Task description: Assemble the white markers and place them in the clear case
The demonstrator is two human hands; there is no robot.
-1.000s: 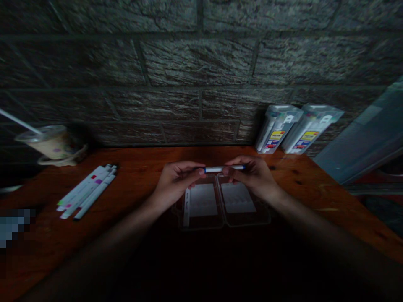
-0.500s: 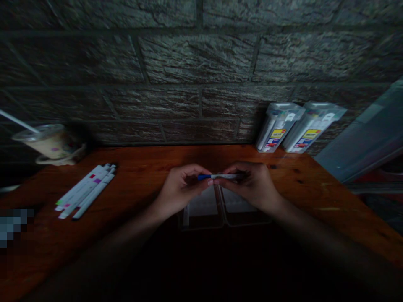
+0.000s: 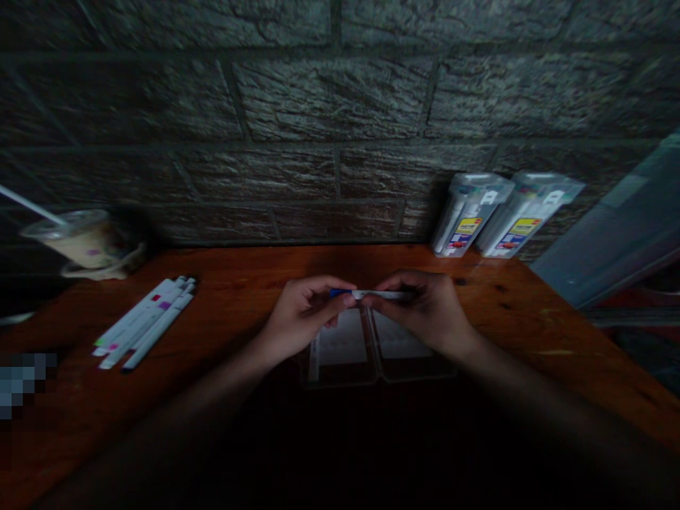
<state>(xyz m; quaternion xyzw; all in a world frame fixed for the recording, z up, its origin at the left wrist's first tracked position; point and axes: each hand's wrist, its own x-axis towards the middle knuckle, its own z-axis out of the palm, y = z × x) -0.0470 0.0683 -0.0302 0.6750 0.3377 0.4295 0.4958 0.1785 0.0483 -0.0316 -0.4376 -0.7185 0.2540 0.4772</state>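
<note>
Between my two hands a white marker (image 3: 366, 294) with a blue end lies level. The fingers of my left hand (image 3: 304, 312) pinch it at the blue end. On the white barrel, my right hand (image 3: 429, 304) grips it between thumb and fingers; the far tip is hidden in that hand. Below my hands a clear plastic case (image 3: 378, 375) lies unfolded on the table, with pale sheets or liners in both halves. My wrists partly cover its sides.
Several white markers (image 3: 146, 319) lie bunched on the wooden table (image 3: 234, 283) at left. Behind them stands a lidded cup (image 3: 79, 241) with a straw. Two filled marker cases (image 3: 470, 216) stand at the back right, against the brick wall (image 3: 340, 170).
My left hand has shifted slightly left along with the blue end. More of the white barrel shows between my hands, and the marker sits a little higher.
</note>
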